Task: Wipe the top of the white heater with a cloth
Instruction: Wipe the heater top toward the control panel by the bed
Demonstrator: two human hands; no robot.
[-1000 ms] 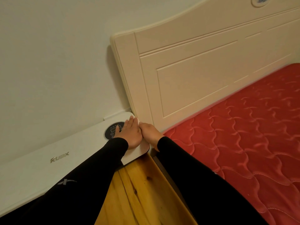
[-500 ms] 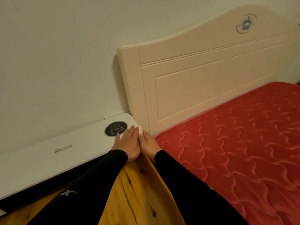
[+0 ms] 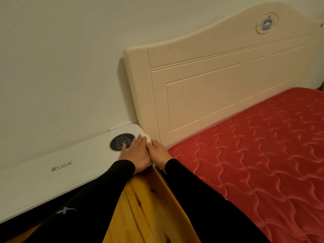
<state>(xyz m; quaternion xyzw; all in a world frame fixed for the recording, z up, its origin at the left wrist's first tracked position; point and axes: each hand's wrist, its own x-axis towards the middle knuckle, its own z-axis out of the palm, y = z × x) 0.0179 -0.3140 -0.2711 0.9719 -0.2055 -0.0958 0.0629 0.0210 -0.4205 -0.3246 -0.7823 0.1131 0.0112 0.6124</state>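
Both our hands sit side by side at the right end of the white heater (image 3: 52, 174), thumbs-in and touching. L hand (image 3: 135, 156) lies flat, fingers straight and together, pressing down on the heater top w/ fingertips reaching the edge of the round black control panel (image 3: 121, 142). R hand (image 3: 158, 154) has its fingers bent down over the heater's end; whether that grip actually pinches anything we can't tell. Only a small pale sliver of cloth (image 3: 148, 138) shows past the L fingertips, the rest hidden under the hands (it's nearly the same colour as the heater, so hard to trace). Heater itself runs long and low along the wall (image 3: 61, 58), from the bottom-left of view up to the headboard (image 3: 219, 85), w/ a gold logo (image 3: 61, 166) mid-top and its right end just beside the headboard's post. Headboard is cream, panelled, w/ a blue oval emblem (image 3: 266, 23) near its crest. Red quilted mattress (image 3: 254, 155) fills the right side. Wooden bed frame (image 3: 143, 204), yellowish w/ knots, lies between our two black sleeves (image 3: 98, 199); L sleeve carries a grey X mark.
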